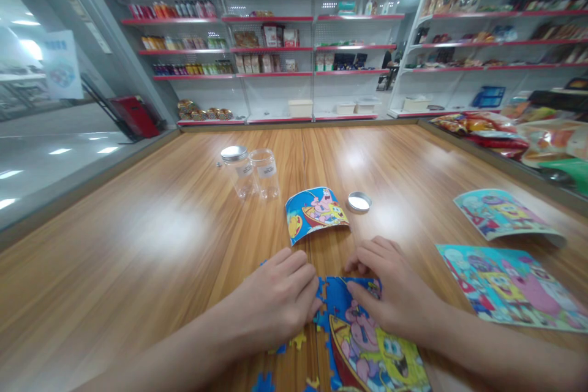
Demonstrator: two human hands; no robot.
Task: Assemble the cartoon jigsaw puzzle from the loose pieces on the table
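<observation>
A partly assembled cartoon jigsaw puzzle (367,349) lies on the wooden table (138,245) right in front of me. My left hand (275,300) rests on its left edge with fingers curled down over loose pieces. On the puzzle's upper right part lies my right hand (390,288), fingers bent and pressing on the pieces. A few loose blue and yellow pieces (294,343) show beneath my left hand. Beyond the hands, a curled reference picture (316,213) of the same cartoon stands on the table.
Two clear plastic jars (250,173) stand further back, one capped, one open. A loose metal lid (359,201) lies beside the picture. Two more cartoon sheets (509,282) lie at right. Snack bags (514,131) line the right edge. Store shelves (275,49) fill the background.
</observation>
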